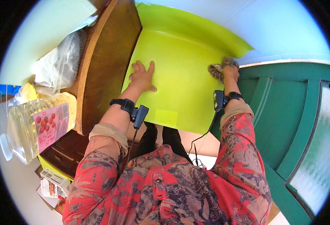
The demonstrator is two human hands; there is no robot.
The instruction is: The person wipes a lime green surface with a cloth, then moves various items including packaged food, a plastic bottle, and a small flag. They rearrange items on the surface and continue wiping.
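Observation:
A lime-green plastic sheet or panel (181, 81) spreads out before me, its far part bending upward against a pale blue wall. My left hand (142, 77) rests on its left side with the fingers spread and nothing in them. At the right edge of the green surface, my right hand (230, 70) grips a crumpled grey-brown cloth (217, 72). The fingers of that hand are blurred and partly hidden by the cloth. Near the close edge of the surface sits a lighter yellow-green rectangle (166, 117).
A dark wooden cabinet side (108, 62) borders the green surface on the left. Beyond it lie a large bottle of yellowish liquid (41, 126) and a clear plastic bag (59, 64). To the right stands a green panelled door (283, 112). Cables (204, 132) hang from both wrist devices.

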